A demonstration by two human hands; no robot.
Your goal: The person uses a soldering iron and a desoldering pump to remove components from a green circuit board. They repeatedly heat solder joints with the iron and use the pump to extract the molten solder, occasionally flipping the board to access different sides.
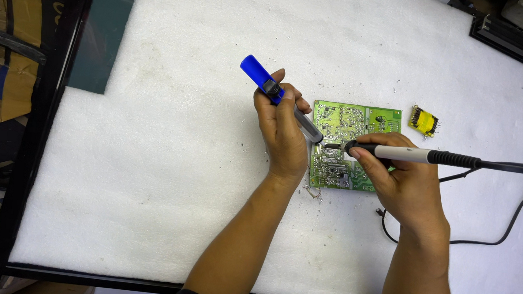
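My left hand (282, 130): wrapped around the blue desoldering pump (277, 96), tip on the green circuit board (354, 144)
My right hand (397, 175): pinching the soldering iron (405, 154) there
Surface (181, 160): white foam

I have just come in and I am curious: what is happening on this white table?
A person is working on a green circuit board lying on a white foam mat. The right hand holds a soldering iron, tip on the board. The left hand holds a blue desoldering pump, nozzle aimed at the same spot. A yellow transformer lies beside the board.
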